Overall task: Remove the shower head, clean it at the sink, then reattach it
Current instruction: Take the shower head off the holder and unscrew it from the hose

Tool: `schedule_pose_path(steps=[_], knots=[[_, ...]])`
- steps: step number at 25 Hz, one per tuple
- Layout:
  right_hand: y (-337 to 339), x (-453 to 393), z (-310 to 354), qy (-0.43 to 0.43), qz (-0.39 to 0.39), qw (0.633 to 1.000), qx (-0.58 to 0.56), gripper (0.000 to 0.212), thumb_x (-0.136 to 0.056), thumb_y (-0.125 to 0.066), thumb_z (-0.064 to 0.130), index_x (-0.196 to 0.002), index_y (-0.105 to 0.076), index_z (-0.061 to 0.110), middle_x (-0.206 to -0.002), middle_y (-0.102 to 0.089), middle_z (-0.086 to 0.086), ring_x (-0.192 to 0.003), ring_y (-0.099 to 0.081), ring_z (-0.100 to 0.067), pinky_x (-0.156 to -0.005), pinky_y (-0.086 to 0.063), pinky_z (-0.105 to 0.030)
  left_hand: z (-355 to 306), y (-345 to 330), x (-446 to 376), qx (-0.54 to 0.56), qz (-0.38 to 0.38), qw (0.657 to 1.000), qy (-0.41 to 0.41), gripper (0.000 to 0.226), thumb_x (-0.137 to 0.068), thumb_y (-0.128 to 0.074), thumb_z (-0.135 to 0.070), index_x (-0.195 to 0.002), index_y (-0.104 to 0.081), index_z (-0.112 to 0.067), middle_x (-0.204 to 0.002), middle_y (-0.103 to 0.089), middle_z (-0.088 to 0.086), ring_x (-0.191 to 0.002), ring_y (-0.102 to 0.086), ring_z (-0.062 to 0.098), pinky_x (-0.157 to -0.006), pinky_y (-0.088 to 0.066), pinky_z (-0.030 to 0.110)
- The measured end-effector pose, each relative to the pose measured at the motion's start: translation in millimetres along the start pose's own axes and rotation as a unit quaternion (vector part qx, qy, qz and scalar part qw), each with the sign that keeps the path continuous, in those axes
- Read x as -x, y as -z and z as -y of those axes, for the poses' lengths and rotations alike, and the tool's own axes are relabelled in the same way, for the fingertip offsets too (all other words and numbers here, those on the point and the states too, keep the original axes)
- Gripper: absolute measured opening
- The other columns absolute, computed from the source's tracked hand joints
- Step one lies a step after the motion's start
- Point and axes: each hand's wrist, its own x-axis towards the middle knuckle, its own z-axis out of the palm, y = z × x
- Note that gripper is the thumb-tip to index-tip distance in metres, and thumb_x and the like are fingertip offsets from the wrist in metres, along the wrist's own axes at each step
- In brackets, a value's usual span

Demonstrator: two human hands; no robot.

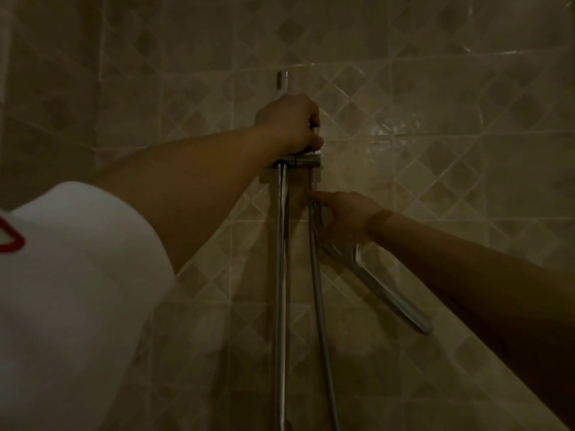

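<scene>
The light is dim. A chrome slide rail (281, 275) runs up the tiled wall to a holder bracket (298, 160). My left hand (289, 122) is closed just above the bracket, gripping the shower head's stem, and it hides most of the stem. A metal hose (320, 306) rises to a threaded end just under the bracket. My right hand (342, 219) is at the hose's upper end, with fingertips touching the hose. It also holds a long chrome tool that looks like a wrench (389, 293), which slants down to the right.
Beige tiles with a diamond pattern (435, 150) cover the wall ahead, with a corner at the left. My white sleeve (77, 290) fills the lower left. The rail's top end (284, 80) shows above my left hand.
</scene>
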Motion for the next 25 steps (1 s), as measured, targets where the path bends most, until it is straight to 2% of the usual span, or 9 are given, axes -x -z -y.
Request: schedule_pose_path(steps=[3, 6, 10, 13, 15, 17, 19, 22, 25], knots=[[-9, 11, -3, -0.005, 0.01, 1.0, -0.005, 0.084, -0.085, -0.073, 0.028, -0.153, -0.025, 0.035, -0.144, -0.051, -0.008, -0.122, -0.054, -0.028, -0.087, -0.045, -0.029, 2, -11, 10, 0.005, 0.016, 1.0, 0.001, 0.023, -0.088, -0.062, -0.036, -0.106, -0.07, -0.024, -0.106, -0.067, -0.003, -0.094, -0.06, 0.014, -0.082, -0.049, 0.035], [-18, 22, -8, -0.017, 0.015, 1.0, -0.014, 0.089, -0.083, -0.074, 0.029, -0.154, -0.021, 0.034, -0.148, -0.048, -0.007, -0.129, -0.05, -0.028, -0.098, -0.044, -0.032, 4, -25, 23, -0.003, 0.002, 1.0, 0.019, 0.024, -0.093, -0.053, -0.032, -0.111, -0.069, -0.028, -0.114, -0.066, 0.002, -0.106, -0.06, 0.024, -0.089, -0.051, 0.041], [-25, 52, -21, -0.033, -0.017, 0.997, -0.061, 0.084, -0.084, -0.073, 0.025, -0.154, -0.025, 0.027, -0.147, -0.049, -0.008, -0.128, -0.05, -0.028, -0.099, -0.042, -0.032, -4, -47, 57, -0.045, -0.014, 0.999, 0.002, 0.046, -0.089, -0.054, -0.036, -0.133, -0.05, -0.026, -0.14, -0.044, 0.002, -0.13, -0.037, 0.031, -0.094, -0.042, 0.042], [-37, 88, -43, -0.064, -0.043, 0.989, -0.129, 0.072, -0.084, -0.073, 0.024, -0.147, -0.038, 0.028, -0.128, -0.06, -0.005, -0.117, -0.058, -0.025, -0.091, -0.046, -0.03, -21, -77, 117, 0.105, -0.077, 0.991, 0.043, 0.052, -0.086, -0.059, -0.031, -0.136, -0.045, -0.028, -0.145, -0.03, 0.001, -0.129, -0.038, 0.022, -0.099, -0.042, 0.034], [-49, 118, -63, -0.107, -0.068, 0.97, -0.206, 0.063, -0.081, -0.076, 0.025, -0.137, -0.048, 0.03, -0.113, -0.062, -0.002, -0.101, -0.062, -0.021, -0.079, -0.049, -0.027, -42, -109, 166, 0.196, -0.03, 0.976, 0.089, 0.044, -0.087, -0.061, -0.028, -0.13, -0.051, -0.023, -0.135, -0.038, 0.004, -0.116, -0.049, 0.016, -0.094, -0.041, 0.021], [-66, 154, -85, -0.16, -0.099, 0.939, -0.286, 0.051, -0.078, -0.078, 0.023, -0.124, -0.058, 0.031, -0.108, -0.063, 0.002, -0.091, -0.063, -0.017, -0.067, -0.05, -0.024, -67, -144, 221, 0.368, 0.072, 0.913, 0.161, 0.021, -0.091, -0.059, -0.015, -0.112, -0.06, -0.012, -0.105, -0.052, 0.005, -0.083, -0.062, 0.008, -0.075, -0.047, 0.013], [-87, 196, -107, -0.204, -0.132, 0.906, -0.345, 0.044, -0.075, -0.08, 0.02, -0.114, -0.063, 0.03, -0.105, -0.065, 0.001, -0.088, -0.064, -0.018, -0.056, -0.049, -0.022, -94, -178, 275, 0.462, 0.172, 0.853, 0.174, 0.008, -0.093, -0.055, -0.008, -0.097, -0.06, -0.013, -0.079, -0.053, -0.004, -0.061, -0.059, 0.0, -0.062, -0.05, 0.017], [-114, 262, -131, -0.267, -0.178, 0.861, -0.395, 0.04, -0.077, -0.079, 0.016, -0.112, -0.064, 0.027, -0.102, -0.065, 0.0, -0.085, -0.064, -0.02, -0.043, -0.042, -0.011, -137, -218, 341, 0.506, 0.316, 0.772, 0.219, 0.03, -0.09, -0.059, -0.002, -0.118, -0.053, -0.009, -0.089, -0.05, -0.005, -0.071, -0.053, -0.007, -0.067, -0.046, 0.01], [-120, 325, -144, -0.34, -0.235, 0.804, -0.426, 0.038, -0.08, -0.077, 0.014, -0.114, -0.063, 0.023, -0.107, -0.064, -0.004, -0.085, -0.065, -0.021, -0.046, -0.046, -0.013, -187, -219, 393, 0.543, 0.429, 0.69, 0.212, 0.037, -0.091, -0.06, -0.01, -0.127, -0.051, -0.011, -0.1, -0.057, -0.006, -0.082, -0.054, -0.004, -0.062, -0.043, 0.006]])
